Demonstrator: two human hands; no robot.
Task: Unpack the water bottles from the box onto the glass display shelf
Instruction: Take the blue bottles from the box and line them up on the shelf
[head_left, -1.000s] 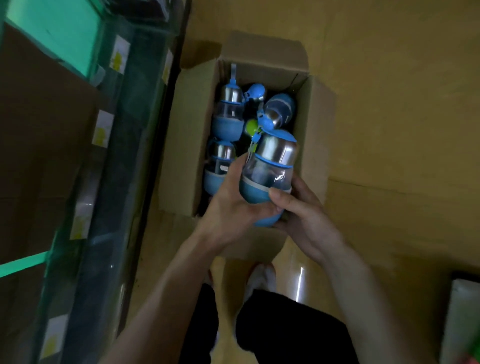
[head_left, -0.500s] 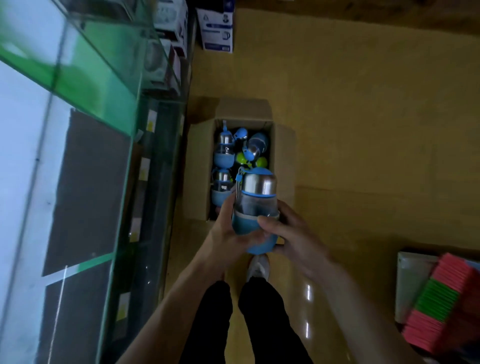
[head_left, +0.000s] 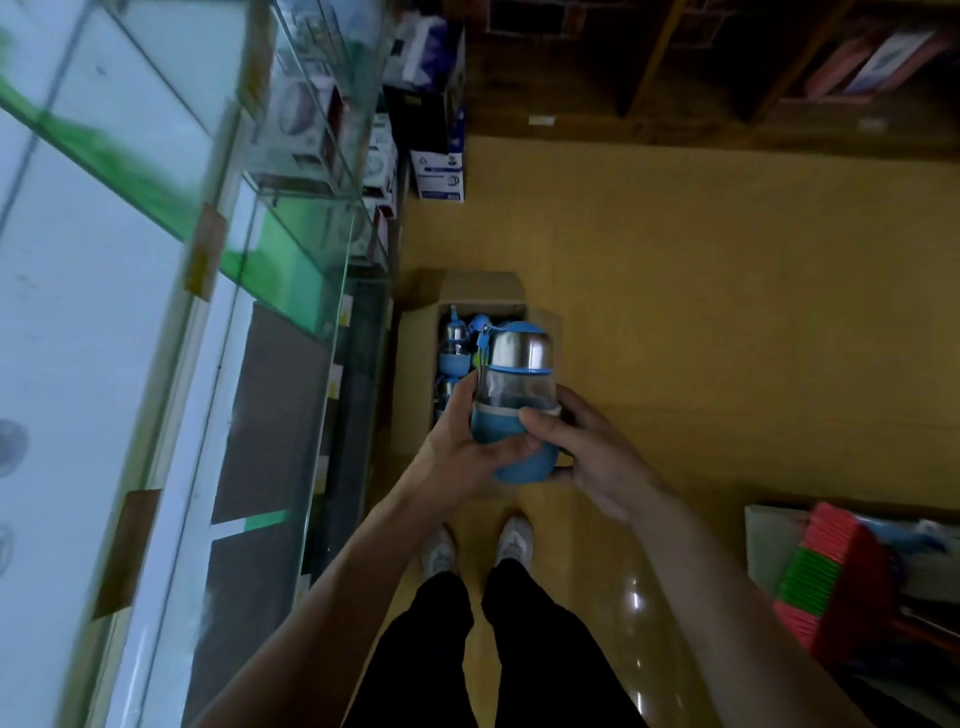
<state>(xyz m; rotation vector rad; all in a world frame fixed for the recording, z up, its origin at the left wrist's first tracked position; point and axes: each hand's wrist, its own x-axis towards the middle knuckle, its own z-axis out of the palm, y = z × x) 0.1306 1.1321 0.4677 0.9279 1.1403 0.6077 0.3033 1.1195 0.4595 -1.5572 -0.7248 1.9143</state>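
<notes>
Head view: both hands grasp one blue water bottle (head_left: 514, 400), upright above the near end of the open cardboard box (head_left: 415, 374). Left hand (head_left: 457, 452) cups its left side, right hand (head_left: 587, 457) wraps its base. More bottles (head_left: 454, 353) lie inside the box, right of the glass display shelf (head_left: 291, 249).

1. The water bottle (head_left: 514, 395) you hold has a shiny brushed-metal collar under a smooth blue plastic lid. Its middle is clear and glossy, and its base is matt blue.
2. The cardboard box (head_left: 414, 364) under it is plain brown paperboard with a dull, matt finish.
3. The glass display shelf (head_left: 306, 260) on your left is smooth and see-through, with green-tinted edges.
4. The floor (head_left: 727, 312) is smooth and glossy, with bright light spots near your feet.
5. Your trousers (head_left: 415, 649) look like matt black cloth.
</notes>
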